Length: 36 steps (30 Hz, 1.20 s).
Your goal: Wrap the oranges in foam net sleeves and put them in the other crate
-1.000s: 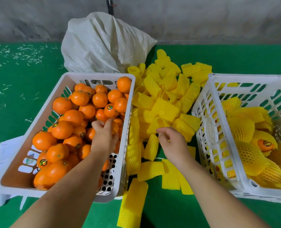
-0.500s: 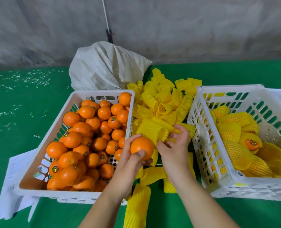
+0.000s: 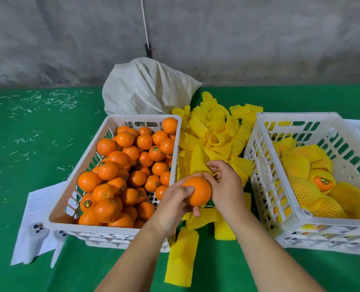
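My left hand (image 3: 175, 202) holds a bare orange (image 3: 198, 191) between the two crates. Right beside it, my right hand (image 3: 225, 184) grips a yellow foam net sleeve (image 3: 199, 160) that stands up behind the orange, its lower end touching the fruit. The white crate on the left (image 3: 73, 182) is full of loose oranges (image 3: 130, 165). The white crate on the right (image 3: 265, 171) holds several oranges wrapped in yellow sleeves (image 3: 301, 186). A heap of loose yellow sleeves (image 3: 215, 127) lies between the crates.
A white woven sack (image 3: 145, 89) sits behind the left crate on the green table (image 3: 27, 144). White paper sheets (image 3: 36, 224) lie under the left crate's near corner. More sleeves (image 3: 181, 258) lie near the front edge. A grey wall stands behind.
My left hand took an orange out of the left crate and brought it to the middle. My right hand picked a sleeve from the heap and brought it against the orange.
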Each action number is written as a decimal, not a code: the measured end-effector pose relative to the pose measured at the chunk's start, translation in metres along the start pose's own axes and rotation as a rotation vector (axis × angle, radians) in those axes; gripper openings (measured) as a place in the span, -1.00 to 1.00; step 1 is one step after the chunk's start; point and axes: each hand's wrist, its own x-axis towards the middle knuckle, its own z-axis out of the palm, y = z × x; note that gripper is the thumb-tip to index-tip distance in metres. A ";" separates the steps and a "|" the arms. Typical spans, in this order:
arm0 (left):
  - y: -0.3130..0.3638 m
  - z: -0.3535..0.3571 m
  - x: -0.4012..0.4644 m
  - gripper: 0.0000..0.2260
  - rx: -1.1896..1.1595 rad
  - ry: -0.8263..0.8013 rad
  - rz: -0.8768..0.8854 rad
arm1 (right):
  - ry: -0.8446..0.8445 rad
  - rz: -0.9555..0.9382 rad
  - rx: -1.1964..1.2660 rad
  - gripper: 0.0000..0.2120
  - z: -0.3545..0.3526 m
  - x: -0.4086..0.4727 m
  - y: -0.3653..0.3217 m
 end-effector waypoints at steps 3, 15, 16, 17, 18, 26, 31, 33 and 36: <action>-0.006 -0.001 0.003 -0.46 0.041 0.092 0.009 | -0.011 -0.003 0.104 -0.78 -0.006 -0.005 0.003; -0.001 -0.002 0.004 -0.31 0.127 0.083 0.137 | 0.018 -0.217 0.102 -0.67 0.002 -0.046 -0.005; -0.001 -0.001 0.003 -0.32 0.155 0.072 0.145 | 0.015 -0.200 0.074 -0.67 0.000 -0.042 -0.004; -0.002 0.001 0.003 -0.34 0.180 0.073 0.159 | 0.014 -0.190 0.044 -0.67 -0.002 -0.038 -0.003; -0.002 0.004 0.003 -0.38 0.195 0.085 0.174 | 0.010 -0.189 0.013 -0.68 -0.005 -0.035 -0.002; -0.004 0.005 0.003 -0.54 0.086 0.240 0.224 | 0.001 -0.310 -0.076 -0.81 -0.018 -0.035 -0.022; -0.005 0.000 0.003 -0.59 -0.016 0.243 0.204 | -0.056 -0.320 -0.073 -0.82 -0.007 -0.051 -0.031; -0.003 -0.002 0.000 -0.43 -0.027 0.113 0.161 | -0.056 -0.271 -0.028 -0.79 -0.005 -0.050 -0.026; -0.003 -0.001 -0.002 -0.40 0.136 0.036 0.168 | -0.063 -0.181 0.009 -0.66 -0.010 -0.042 -0.016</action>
